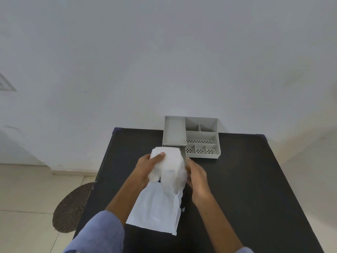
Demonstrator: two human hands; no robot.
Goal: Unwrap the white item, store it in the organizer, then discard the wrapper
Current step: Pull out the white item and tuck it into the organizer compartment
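I see both hands up over the black table (237,179), just in front of the grey organizer (191,137). Left hand (145,167) grips the white item (169,161) w/ thumb pressed on its top-left corner, fingers curled round the side. Right hand (197,176) sits on the item's opp. side; its fingers are hidden behind the bundle, so can't tell how they're set. White wrapper (156,210) hangs from the item twd the near edge, partly loose. Item is held just short of the organizer's long left compartment, not inside. Blue sleeve (102,232) on left arm. Round woven mat (73,207) on the floor, left of the organizer.
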